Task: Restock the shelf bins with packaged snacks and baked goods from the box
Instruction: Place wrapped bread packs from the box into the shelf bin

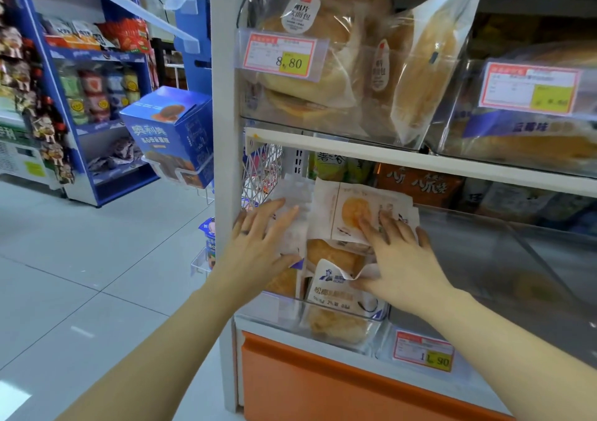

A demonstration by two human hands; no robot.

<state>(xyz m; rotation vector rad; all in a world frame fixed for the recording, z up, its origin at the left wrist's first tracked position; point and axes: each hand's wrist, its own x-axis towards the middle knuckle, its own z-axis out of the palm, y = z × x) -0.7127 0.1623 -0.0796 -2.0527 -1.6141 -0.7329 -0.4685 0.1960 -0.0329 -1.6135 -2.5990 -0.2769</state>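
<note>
Both hands are at the clear bin [326, 318] on the lower shelf of the white rack. The left hand [258, 242] is open, its fingers straight and held close together. The palm and fingers press flat against a white bread packet [295, 200] that stands upright at the left side of the bin. A ring [244, 232] sits on one finger of this hand. The right hand [399, 255] is also open, with the fingers spread. The fingertips rest on a second white packet [347, 209], which is printed with a round golden bun and lies tilted on top of the stack. The thumb of the right hand reaches down to the top edge of a third packet [336, 288], which carries a blue logo and stands at the front of the bin. Neither hand curls around anything. More wrapped buns lie behind and below these packets inside the same bin. A red and yellow price tag [423, 351] is fixed to the shelf edge just to the right of the bin, above an orange panel [323, 388]. The shelf above holds large bagged loaves [310, 61] behind a tag marked 8.80 [284, 53]. A blue box [171, 126] sits in a hanging tray to the left of the rack.
</note>
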